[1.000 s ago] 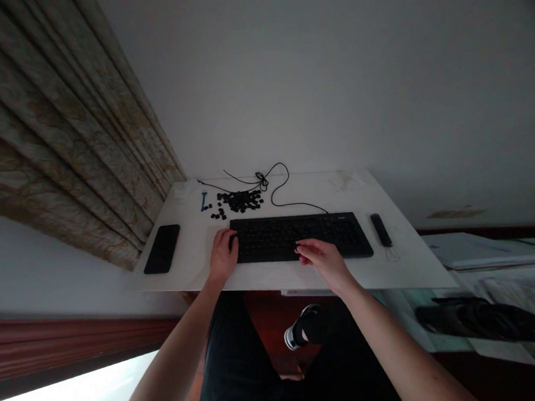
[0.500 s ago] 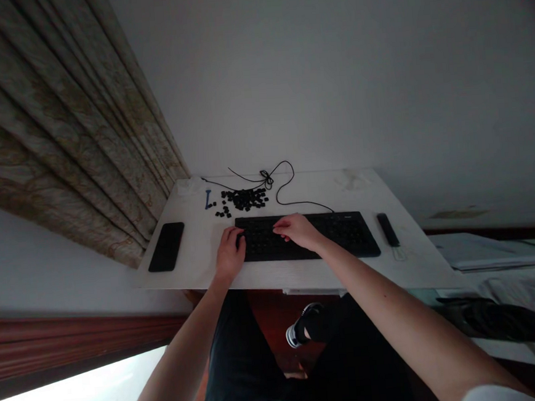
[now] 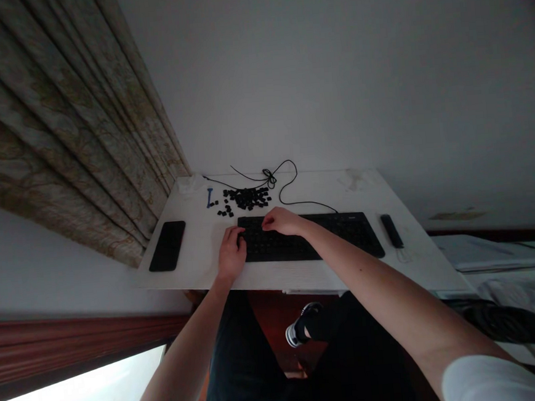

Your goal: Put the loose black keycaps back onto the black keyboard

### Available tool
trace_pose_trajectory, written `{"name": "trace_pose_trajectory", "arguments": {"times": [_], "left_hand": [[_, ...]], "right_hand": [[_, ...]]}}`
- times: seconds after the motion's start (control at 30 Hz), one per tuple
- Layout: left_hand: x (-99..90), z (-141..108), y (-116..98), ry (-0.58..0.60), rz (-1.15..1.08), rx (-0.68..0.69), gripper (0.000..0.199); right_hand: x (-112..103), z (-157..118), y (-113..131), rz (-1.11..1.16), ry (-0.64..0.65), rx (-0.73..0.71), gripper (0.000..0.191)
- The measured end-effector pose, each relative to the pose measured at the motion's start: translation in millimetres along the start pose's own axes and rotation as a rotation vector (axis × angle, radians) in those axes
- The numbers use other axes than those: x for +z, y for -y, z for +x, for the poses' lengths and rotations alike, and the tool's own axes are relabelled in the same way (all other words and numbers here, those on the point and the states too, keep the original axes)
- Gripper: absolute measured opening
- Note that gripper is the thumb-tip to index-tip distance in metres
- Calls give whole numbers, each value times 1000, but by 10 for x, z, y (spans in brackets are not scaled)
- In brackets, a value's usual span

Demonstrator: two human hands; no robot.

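Observation:
A black keyboard [image 3: 280,243] lies lengthwise on the white desk. At its left end rests my left hand [image 3: 231,251], open, with the thumb apart from the fingers and the fingertips touching the keyboard's edge. My right hand [image 3: 284,221] is over the upper left part of the keys, thumb and fingers pinched together. Whatever is between those fingertips is too small to make out. Behind the keyboard is a loose pile of small black keycaps [image 3: 247,198], a few scattered toward the left. A small blue tool [image 3: 210,197] lies left of the pile.
A black cable [image 3: 289,190], bundled in the middle, loops behind the keyboard. On the left of the desk lies a dark phone [image 3: 168,246]; a small black object [image 3: 392,231] with a strap lies on the right. A patterned curtain [image 3: 79,104] hangs along the left side.
My right hand has moved left and slightly toward the back over the keyboard, still pinched. The left hand stays at the keyboard's left end. The view has shifted slightly.

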State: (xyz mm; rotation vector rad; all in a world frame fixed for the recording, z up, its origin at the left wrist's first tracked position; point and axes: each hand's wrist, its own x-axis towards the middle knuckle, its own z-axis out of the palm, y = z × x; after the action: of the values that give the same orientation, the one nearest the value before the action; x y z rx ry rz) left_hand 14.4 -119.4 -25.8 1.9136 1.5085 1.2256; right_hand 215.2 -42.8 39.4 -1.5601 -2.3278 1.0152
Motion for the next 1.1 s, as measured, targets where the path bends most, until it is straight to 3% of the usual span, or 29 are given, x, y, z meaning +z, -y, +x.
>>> {"name": "trace_pose_trajectory", "arguments": {"times": [0.6, 0.83, 1.1], "left_hand": [[-12, -1, 0, 6, -5, -8, 30], [-14, -7, -8, 9, -5, -5, 29], [-9, -5, 8, -6, -7, 19, 28]], "right_hand": [[47, 111, 37, -104, 60, 10, 9], [65, 131, 48, -75, 37, 83, 5], [31, 172, 62, -49, 116, 148, 11]]}}
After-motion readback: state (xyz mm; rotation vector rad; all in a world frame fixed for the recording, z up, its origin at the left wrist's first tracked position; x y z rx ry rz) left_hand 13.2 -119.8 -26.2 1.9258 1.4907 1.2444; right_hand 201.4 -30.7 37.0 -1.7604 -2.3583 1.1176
